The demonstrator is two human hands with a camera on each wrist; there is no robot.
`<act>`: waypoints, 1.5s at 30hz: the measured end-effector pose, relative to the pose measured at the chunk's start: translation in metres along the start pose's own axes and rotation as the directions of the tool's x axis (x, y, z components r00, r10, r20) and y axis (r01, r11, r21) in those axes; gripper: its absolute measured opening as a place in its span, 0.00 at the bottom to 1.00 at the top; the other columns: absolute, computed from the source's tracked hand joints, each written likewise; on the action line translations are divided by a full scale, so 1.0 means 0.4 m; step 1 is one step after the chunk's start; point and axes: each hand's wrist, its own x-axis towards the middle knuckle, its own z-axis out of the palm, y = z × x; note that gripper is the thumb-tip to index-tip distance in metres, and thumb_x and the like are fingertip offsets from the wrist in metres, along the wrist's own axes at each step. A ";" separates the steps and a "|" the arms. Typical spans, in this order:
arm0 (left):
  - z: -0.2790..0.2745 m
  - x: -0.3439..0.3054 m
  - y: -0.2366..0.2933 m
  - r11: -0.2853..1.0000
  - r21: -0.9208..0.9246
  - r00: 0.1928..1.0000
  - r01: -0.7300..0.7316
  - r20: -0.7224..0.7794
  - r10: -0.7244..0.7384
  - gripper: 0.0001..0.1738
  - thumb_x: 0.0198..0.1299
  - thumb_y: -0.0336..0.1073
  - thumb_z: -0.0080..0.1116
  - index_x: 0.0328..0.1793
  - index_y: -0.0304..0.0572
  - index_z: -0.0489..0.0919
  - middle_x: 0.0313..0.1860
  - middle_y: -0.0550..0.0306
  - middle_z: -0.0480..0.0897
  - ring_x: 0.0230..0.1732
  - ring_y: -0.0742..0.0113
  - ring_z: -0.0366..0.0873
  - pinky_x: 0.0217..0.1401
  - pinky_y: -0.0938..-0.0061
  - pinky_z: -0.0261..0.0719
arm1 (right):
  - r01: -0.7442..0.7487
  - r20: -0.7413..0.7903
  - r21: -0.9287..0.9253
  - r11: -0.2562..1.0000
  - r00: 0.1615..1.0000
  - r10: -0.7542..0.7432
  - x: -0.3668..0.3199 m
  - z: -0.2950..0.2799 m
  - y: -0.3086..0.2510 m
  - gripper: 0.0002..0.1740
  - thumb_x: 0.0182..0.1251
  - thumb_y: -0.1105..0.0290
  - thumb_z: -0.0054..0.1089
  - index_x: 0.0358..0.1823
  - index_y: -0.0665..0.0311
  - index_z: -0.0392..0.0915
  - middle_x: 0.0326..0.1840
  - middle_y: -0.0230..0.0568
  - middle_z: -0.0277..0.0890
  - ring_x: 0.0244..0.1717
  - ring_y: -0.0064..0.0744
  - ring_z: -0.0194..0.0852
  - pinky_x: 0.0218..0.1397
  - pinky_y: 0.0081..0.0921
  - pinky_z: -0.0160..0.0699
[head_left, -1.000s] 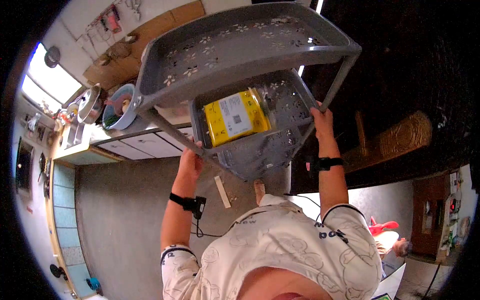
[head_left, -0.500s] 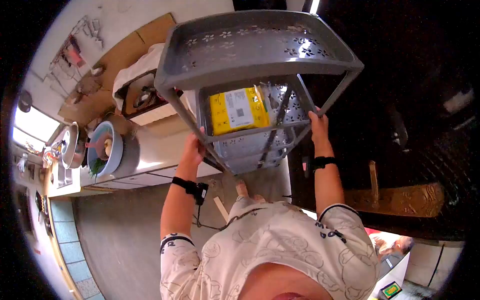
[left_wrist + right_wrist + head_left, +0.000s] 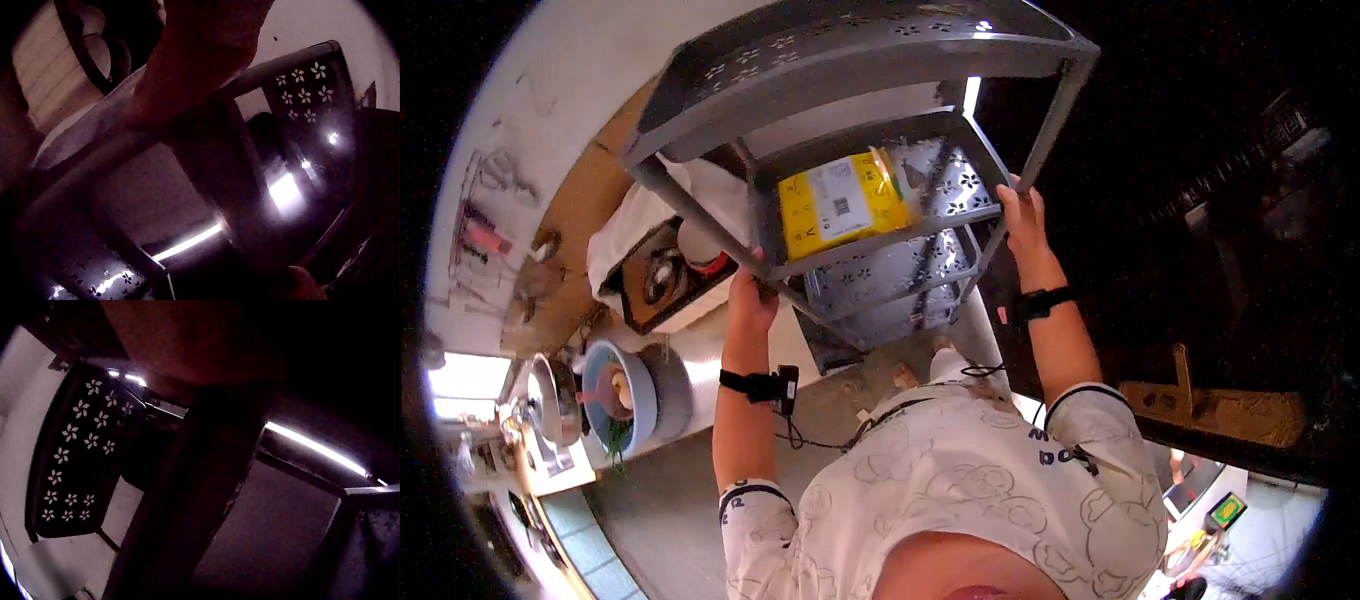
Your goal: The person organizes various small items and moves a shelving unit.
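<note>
A grey plastic tiered rack (image 3: 870, 75) with flower-shaped cutouts in its shelves is held out in front of the body, tilted in the head view. On its second shelf lies a yellow package (image 3: 885, 185) with a white label. My left hand (image 3: 750, 300) grips the left side of the rack by that shelf, at the post. The right hand (image 3: 1027, 225) holds the opposite side at about the same height, fingers around the frame. Both wrist views are dark; the left hand (image 3: 200, 56) and right hand (image 3: 181, 344) show at the top, against the rack.
Left of the rack runs a kitchen counter (image 3: 710, 370) with a stove (image 3: 640, 290), a blue basin (image 3: 643, 385) of vegetables and a metal pot (image 3: 550, 400). A large dark surface (image 3: 1160, 260) stands close on the right. Feet show on the floor below the rack.
The view has swung so the counter, stove and basin come closer on the left. The rack and both hands now sit slightly further left in view; both hands keep their hold.
</note>
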 end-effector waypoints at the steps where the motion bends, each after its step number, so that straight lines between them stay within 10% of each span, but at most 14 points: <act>1: -0.001 0.019 -0.003 0.998 0.036 0.998 -0.043 0.039 0.042 0.15 0.57 0.36 0.54 0.49 0.39 0.72 0.39 0.58 0.78 0.36 0.65 0.77 0.36 0.72 0.77 | 0.065 0.055 -0.042 0.997 0.997 -0.063 0.018 -0.013 0.052 0.18 0.61 0.61 0.54 0.49 0.62 0.69 0.51 0.41 0.68 0.55 0.32 0.63 0.60 0.28 0.57; 3: 0.070 -0.016 0.000 0.999 0.021 0.997 -0.048 0.060 0.047 0.15 0.57 0.36 0.55 0.49 0.40 0.72 0.39 0.58 0.78 0.37 0.65 0.77 0.36 0.71 0.78 | -0.214 0.092 0.041 0.976 0.973 0.210 0.034 0.005 -0.125 0.17 0.59 0.60 0.54 0.45 0.62 0.72 0.45 0.43 0.71 0.48 0.33 0.67 0.53 0.30 0.62; 6: 0.060 0.003 -0.024 0.999 0.037 0.990 0.006 0.142 -0.012 0.16 0.57 0.37 0.55 0.50 0.41 0.71 0.40 0.59 0.78 0.37 0.64 0.78 0.39 0.72 0.80 | 0.004 -0.197 0.025 1.000 0.980 0.001 0.011 0.027 -0.051 0.15 0.58 0.60 0.53 0.37 0.66 0.73 0.29 0.38 0.71 0.34 0.32 0.67 0.41 0.31 0.65; 7: 0.044 0.026 -0.037 1.000 -0.004 0.991 0.005 0.133 -0.004 0.17 0.57 0.36 0.55 0.52 0.43 0.70 0.43 0.60 0.77 0.41 0.65 0.76 0.43 0.69 0.77 | -0.151 -0.009 0.247 0.957 0.987 0.158 0.016 0.008 -0.119 0.19 0.56 0.67 0.57 0.46 0.71 0.72 0.39 0.34 0.74 0.40 0.23 0.67 0.45 0.21 0.65; 10: -0.006 0.084 -0.038 1.000 -0.013 0.997 0.014 0.078 -0.013 0.20 0.55 0.35 0.57 0.55 0.45 0.70 0.46 0.60 0.77 0.44 0.65 0.75 0.45 0.68 0.75 | -0.212 -0.097 -0.055 0.976 0.974 0.206 0.041 0.006 -0.159 0.16 0.58 0.66 0.55 0.44 0.69 0.72 0.35 0.33 0.72 0.39 0.21 0.65 0.45 0.22 0.65; 16: -0.135 -0.151 0.039 0.993 -0.014 0.992 -0.121 -0.048 0.120 0.26 0.58 0.43 0.48 0.61 0.38 0.67 0.57 0.52 0.73 0.57 0.57 0.71 0.61 0.63 0.67 | 0.234 0.013 -0.312 0.921 0.970 -0.242 -0.073 0.210 -0.271 0.23 0.59 0.66 0.56 0.54 0.68 0.65 0.32 0.40 0.72 0.29 0.27 0.69 0.33 0.26 0.69; 21: -0.029 -0.305 0.015 0.992 0.019 0.961 -0.122 -0.248 0.123 0.27 0.54 0.42 0.52 0.57 0.33 0.70 0.54 0.49 0.75 0.55 0.55 0.72 0.61 0.63 0.67 | -0.330 0.324 -0.137 0.934 0.876 0.357 -0.021 0.149 -0.328 0.34 0.49 0.73 0.59 0.59 0.69 0.58 0.42 0.58 0.70 0.42 0.55 0.70 0.45 0.39 0.68; 25: -0.199 -0.355 -0.003 0.908 0.387 0.898 -0.162 -0.325 0.298 0.28 0.52 0.42 0.55 0.57 0.34 0.70 0.53 0.49 0.75 0.54 0.55 0.72 0.60 0.62 0.69 | -0.086 0.233 0.005 0.996 0.969 0.082 -0.050 0.195 -0.329 0.34 0.44 0.78 0.56 0.58 0.67 0.59 0.38 0.55 0.70 0.39 0.53 0.69 0.42 0.39 0.67; 27: -0.167 -0.389 0.005 0.980 -0.075 0.941 -0.185 -0.301 0.155 0.28 0.52 0.41 0.56 0.58 0.35 0.69 0.54 0.49 0.75 0.55 0.55 0.72 0.59 0.61 0.70 | -0.121 0.314 -0.037 0.992 0.941 0.126 -0.051 0.188 -0.365 0.31 0.48 0.80 0.53 0.58 0.66 0.60 0.45 0.53 0.68 0.45 0.50 0.69 0.47 0.32 0.68; 37: -0.196 -0.383 -0.003 0.974 -0.039 0.925 -0.224 -0.323 0.200 0.29 0.53 0.38 0.55 0.62 0.37 0.66 0.56 0.50 0.73 0.56 0.56 0.71 0.59 0.61 0.71 | 0.020 0.236 0.121 0.992 0.970 -0.049 -0.027 0.228 -0.326 0.34 0.40 0.82 0.53 0.56 0.66 0.61 0.38 0.52 0.69 0.39 0.53 0.68 0.42 0.36 0.67; 40: -0.424 -0.338 -0.058 0.915 0.388 0.911 -0.109 -0.330 0.248 0.29 0.54 0.37 0.54 0.63 0.40 0.65 0.57 0.50 0.72 0.57 0.57 0.70 0.58 0.62 0.72 | -0.072 0.277 0.112 0.991 0.960 0.038 0.001 0.221 -0.282 0.33 0.43 0.83 0.55 0.56 0.65 0.62 0.35 0.47 0.70 0.35 0.45 0.69 0.39 0.31 0.69; 42: -0.416 -0.285 -0.109 0.994 0.010 0.955 -0.108 -0.276 0.106 0.28 0.54 0.36 0.55 0.62 0.40 0.66 0.56 0.51 0.73 0.56 0.57 0.71 0.58 0.64 0.72 | -0.484 0.423 0.223 0.846 0.830 0.364 0.004 0.206 -0.223 0.33 0.44 0.82 0.55 0.57 0.63 0.62 0.38 0.47 0.70 0.41 0.44 0.69 0.46 0.34 0.68; 44: -0.371 -0.220 -0.141 0.928 -0.367 0.986 -0.058 -0.169 -0.006 0.27 0.53 0.35 0.55 0.62 0.40 0.66 0.55 0.52 0.74 0.55 0.57 0.72 0.58 0.65 0.72 | -0.213 0.298 0.095 0.973 0.938 0.176 0.023 0.175 -0.160 0.30 0.49 0.80 0.54 0.57 0.62 0.62 0.40 0.42 0.70 0.38 0.36 0.71 0.42 0.28 0.70; 45: -0.336 -0.177 -0.148 0.989 -0.061 0.973 -0.132 -0.197 0.118 0.27 0.52 0.35 0.57 0.60 0.40 0.68 0.53 0.53 0.75 0.54 0.58 0.73 0.57 0.65 0.72 | -0.081 0.229 0.004 0.997 0.970 0.078 0.032 0.160 -0.128 0.28 0.51 0.80 0.53 0.58 0.62 0.62 0.40 0.40 0.70 0.36 0.31 0.72 0.40 0.25 0.71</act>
